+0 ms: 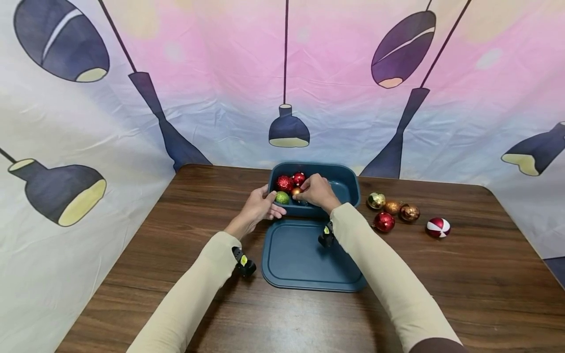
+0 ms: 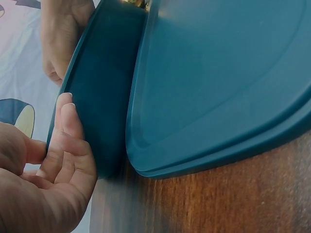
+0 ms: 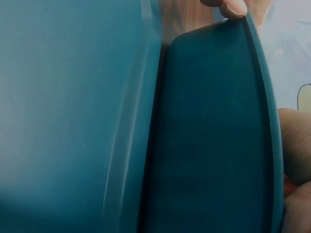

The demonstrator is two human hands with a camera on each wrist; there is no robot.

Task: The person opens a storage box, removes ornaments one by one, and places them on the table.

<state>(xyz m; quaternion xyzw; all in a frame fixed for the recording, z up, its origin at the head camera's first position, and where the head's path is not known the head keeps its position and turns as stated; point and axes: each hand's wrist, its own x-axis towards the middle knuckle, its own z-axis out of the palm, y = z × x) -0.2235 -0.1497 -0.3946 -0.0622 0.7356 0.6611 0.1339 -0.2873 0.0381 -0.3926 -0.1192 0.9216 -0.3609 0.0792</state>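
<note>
A blue plastic container (image 1: pixel 314 211) stands at the table's far edge with several Christmas balls inside. Its left front rim is held by my left hand (image 1: pixel 260 203), thumb on the inner side and fingers along the outer wall. In the left wrist view, the fingers of the left hand (image 2: pixel 63 165) lie against that wall. Inside, my right hand (image 1: pixel 319 192) pinches a small orange-gold ball (image 1: pixel 296 191). Around it sit a green ball (image 1: pixel 282 197), a red glittery ball (image 1: pixel 284 183) and a shiny red ball (image 1: pixel 298 178). The right wrist view hides the right hand's fingertips behind the wall.
A matching blue lid (image 1: pixel 309 255) lies flat in front of the container. To the right rest a gold ball (image 1: pixel 376 200), an orange ball (image 1: pixel 391 207), a bronze ball (image 1: pixel 409 213), a red ball (image 1: pixel 384 222) and a red-and-white ball (image 1: pixel 438 227). A printed cloth hangs behind.
</note>
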